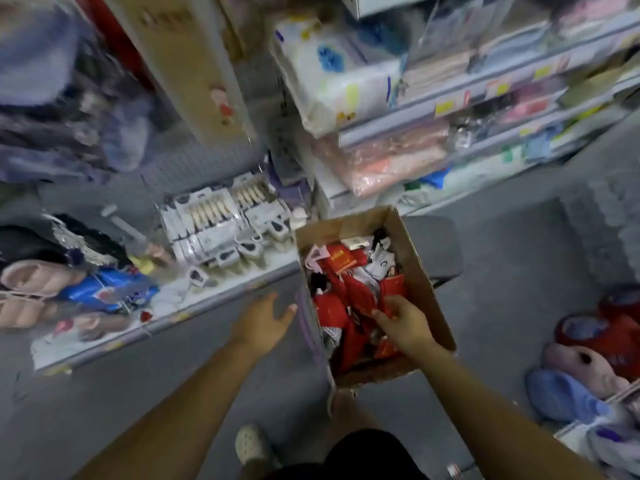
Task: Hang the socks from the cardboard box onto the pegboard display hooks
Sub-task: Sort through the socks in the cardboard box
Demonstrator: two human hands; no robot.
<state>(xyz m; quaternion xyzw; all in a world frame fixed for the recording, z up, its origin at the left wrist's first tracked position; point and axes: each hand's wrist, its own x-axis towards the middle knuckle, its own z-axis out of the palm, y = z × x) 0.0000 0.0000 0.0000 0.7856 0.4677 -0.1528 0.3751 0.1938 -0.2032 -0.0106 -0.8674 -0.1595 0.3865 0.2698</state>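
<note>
The socks (349,292), mostly red packs with a few white and pink ones, lie in a loose heap inside the cardboard box (420,271), which sits just right of frame centre, at about 4 o'clock from it, top open. The right hand (403,322) enters the box from 5 o'clock and rests on the heap; its fingers curl onto one red pack and appear to pinch it, though blur prevents confirming a firm hold. The left hand (263,320) hovers at 9 o'clock of the box, just beside its left wall, palm down, fingers spread and relaxed, holding nothing. Step in hand, as judged: selection and pick-up of one pack from the box; no pack is clear of the heap yet. The grey pegboard (194,168) stands at 10 o'clock of the box, well apart from it; its hooks are too blurred to locate. Below the pegboard, a low shelf (207,299) carries white carded packs (214,223). Stocked shelves (485,98) rise at 1 o'clock, and soft slippers (588,362) lie at 3 to 4 o'clock. Next move, as judged: separate one pack from its neighbours, find its hanger tab, carry it toward 10 o'clock, and align the tab hole with a free hook.
</note>
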